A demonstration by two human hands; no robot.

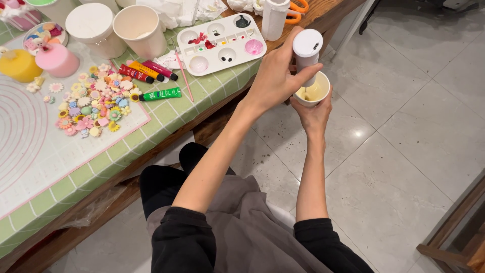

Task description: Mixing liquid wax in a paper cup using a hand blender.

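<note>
Left hand (275, 76) wraps the white bottle (307, 53) mid-body, tipped into the small cup (313, 92) — light, likely spillable — right hand (314, 114) cradling underneath.

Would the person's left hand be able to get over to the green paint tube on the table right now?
Probably not at once. The left hand is wrapped around a white bottle tipped into the small cup that the right hand holds off the table's edge. Nothing blocks the way to the green paint tube.
</note>
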